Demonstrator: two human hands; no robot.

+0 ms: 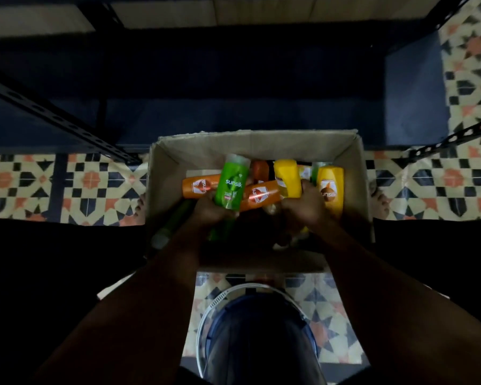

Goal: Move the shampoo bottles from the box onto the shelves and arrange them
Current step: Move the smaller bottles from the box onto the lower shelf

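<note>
Green bottle (231, 184) in left grip (210, 209)

Both forearms extended forward, converging. Left hand (210, 209): fingers curled in a grip. Right hand (303, 208): fingers curled, gripping.

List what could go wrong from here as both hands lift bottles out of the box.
1. The left hand grips the green bottle and an orange bottle together; one may slip out.
2. The right hand holds the yellow bottle amid loosely piled neighbours in the cardboard box; lifting could topple them.
</note>
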